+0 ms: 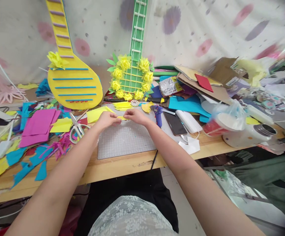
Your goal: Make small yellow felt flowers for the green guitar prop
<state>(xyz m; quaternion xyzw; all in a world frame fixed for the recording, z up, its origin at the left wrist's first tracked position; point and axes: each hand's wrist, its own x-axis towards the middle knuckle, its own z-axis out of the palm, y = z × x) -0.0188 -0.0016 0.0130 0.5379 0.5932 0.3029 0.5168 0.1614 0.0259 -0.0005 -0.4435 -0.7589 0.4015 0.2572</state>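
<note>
On the near side of the fingers lies a grey cutting mat (125, 141). At its far part, the left hand (110, 119) and right hand (134, 116) each pinch a small yellow paper piece (121, 117), thumbs and fingertips closed narrowly on it; its folds are too small to tell, but its shaping seems unfinished. Left of the fingers lie scissors (77, 128); to their right, a blue glue gun (158, 115), untouched. Just beyond the fingers, a stack of yellow paper strips (122, 106) appears unused. Farther past them, the green guitar model (135, 77) bears a nearly full ring of yellow flowers (117, 73), apparently almost complete; the yellow guitar model (77, 82), to their far left, has one bloom (56, 60), so seems less advanced.
</note>
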